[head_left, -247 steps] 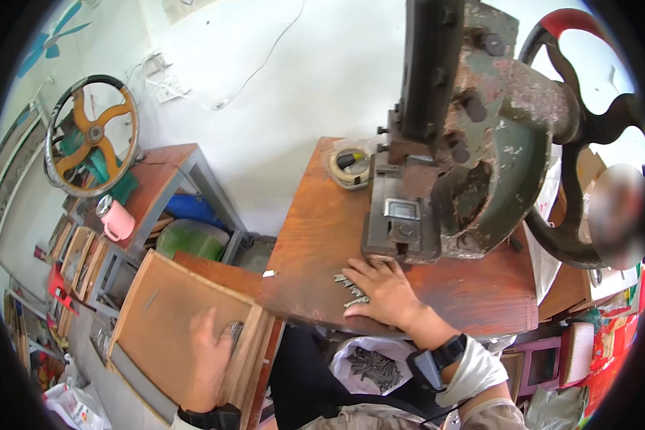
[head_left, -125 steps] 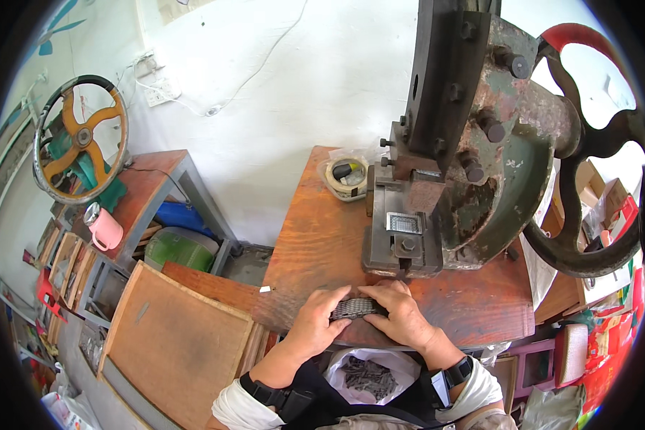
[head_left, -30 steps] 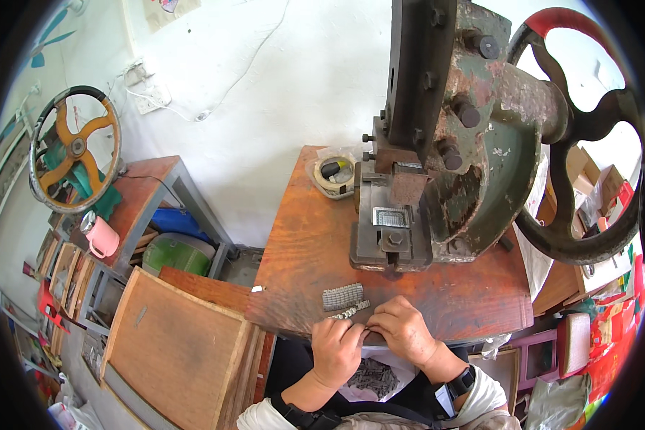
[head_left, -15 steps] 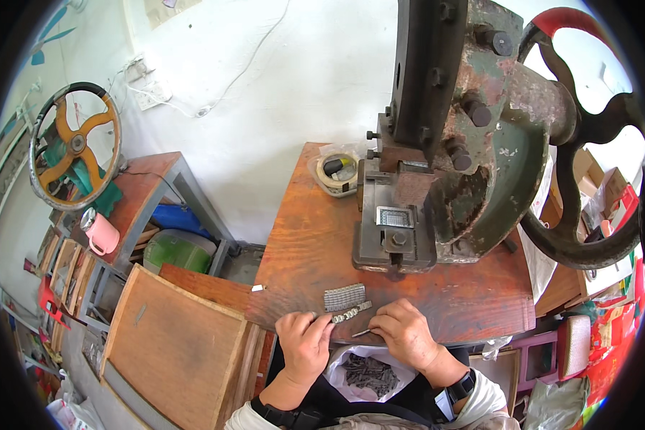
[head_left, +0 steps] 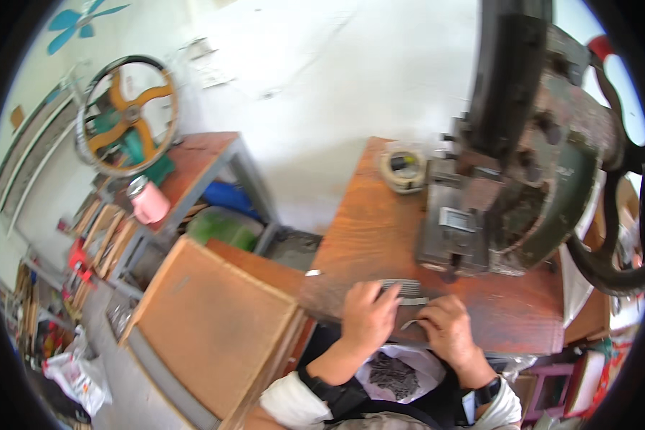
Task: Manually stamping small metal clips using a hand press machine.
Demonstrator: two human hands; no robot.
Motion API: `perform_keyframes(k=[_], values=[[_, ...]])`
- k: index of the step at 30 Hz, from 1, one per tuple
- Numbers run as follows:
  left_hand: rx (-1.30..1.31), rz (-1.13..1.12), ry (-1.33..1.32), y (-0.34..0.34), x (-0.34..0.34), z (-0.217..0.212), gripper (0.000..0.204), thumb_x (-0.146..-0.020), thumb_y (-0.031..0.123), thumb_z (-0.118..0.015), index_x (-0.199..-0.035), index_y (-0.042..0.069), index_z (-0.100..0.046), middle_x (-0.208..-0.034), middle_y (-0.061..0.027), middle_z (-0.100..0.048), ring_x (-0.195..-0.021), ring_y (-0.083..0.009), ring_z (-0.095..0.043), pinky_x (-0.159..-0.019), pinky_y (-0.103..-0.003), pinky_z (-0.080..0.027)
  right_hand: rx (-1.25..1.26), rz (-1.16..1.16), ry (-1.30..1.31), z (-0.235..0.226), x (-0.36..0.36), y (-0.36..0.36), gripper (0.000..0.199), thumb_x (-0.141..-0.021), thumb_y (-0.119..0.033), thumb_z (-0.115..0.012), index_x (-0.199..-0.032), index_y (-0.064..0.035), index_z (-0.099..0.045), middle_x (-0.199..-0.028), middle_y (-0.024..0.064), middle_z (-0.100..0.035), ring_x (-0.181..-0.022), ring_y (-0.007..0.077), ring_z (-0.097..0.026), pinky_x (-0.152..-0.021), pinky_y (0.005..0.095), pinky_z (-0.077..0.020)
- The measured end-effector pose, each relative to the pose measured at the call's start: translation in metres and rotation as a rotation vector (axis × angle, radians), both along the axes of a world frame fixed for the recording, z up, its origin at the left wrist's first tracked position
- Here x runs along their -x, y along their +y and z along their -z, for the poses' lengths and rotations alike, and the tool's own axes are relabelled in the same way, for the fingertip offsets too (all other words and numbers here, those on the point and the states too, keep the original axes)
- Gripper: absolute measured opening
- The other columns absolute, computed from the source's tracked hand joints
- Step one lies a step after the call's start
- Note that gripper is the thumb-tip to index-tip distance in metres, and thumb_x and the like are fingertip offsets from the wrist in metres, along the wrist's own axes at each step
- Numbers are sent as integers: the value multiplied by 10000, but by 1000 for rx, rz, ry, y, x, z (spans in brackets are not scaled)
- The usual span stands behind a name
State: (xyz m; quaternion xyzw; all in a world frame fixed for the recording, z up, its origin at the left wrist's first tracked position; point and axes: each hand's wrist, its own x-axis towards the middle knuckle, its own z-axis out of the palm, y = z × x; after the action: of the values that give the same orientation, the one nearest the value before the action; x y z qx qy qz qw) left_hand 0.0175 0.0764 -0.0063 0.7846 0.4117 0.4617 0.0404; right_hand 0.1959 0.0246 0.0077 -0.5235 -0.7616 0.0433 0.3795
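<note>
My left hand is at the front edge of the wooden table, fingers closed at the left end of a narrow grey metal strip. The strip lies along the near side of a flat, ridged block of grey metal rows, which my left fingertips partly cover. My right hand pinches a thin, slim metal piece that points left toward the other hand. Below both hands, in my lap, a white bag holds a heap of small dark metal pieces. Slight blur hides fine detail.
A heavy hand press with a large dark handwheel stands on the table. A clear tub sits beside it. To the left are a wooden board, a pink mug and another handwheel.
The view has swung left, shifting everything rightward. My left hand has brought the strip up against the ridged block, and its fingers now reach over the block. My right hand still pinches the thin piece.
</note>
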Motion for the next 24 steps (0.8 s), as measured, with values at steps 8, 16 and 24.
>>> perform_keyframes(k=[8,16,24], values=[[175,69,34,31,4,6,206,-731,177,-739,-926,113,-725,-910,-40,-618,-882,-287,-540,-778,-401,-454,30,-18,53,-1,11,1,150,-639,-11,-723,-772,-55,-669,-803,85,-616,-794,296,-575,-717,392,-470],[11,17,-213,28,3,2,271,-743,237,-742,-944,70,-666,-904,-75,-575,-854,-280,-535,-728,-423,-420,8,-24,-4,-1,5,3,182,-640,-34,-738,-803,-82,-675,-822,82,-630,-813,292,-588,-723,399,-472],[69,176,5,-34,1,5,267,-674,225,-771,-893,101,-682,-798,-16,-550,-786,-240,-534,-712,-390,-384,61,-63,18,-6,4,1,172,-677,-13,-733,-837,-72,-702,-837,74,-636,-835,282,-582,-762,376,-473]])
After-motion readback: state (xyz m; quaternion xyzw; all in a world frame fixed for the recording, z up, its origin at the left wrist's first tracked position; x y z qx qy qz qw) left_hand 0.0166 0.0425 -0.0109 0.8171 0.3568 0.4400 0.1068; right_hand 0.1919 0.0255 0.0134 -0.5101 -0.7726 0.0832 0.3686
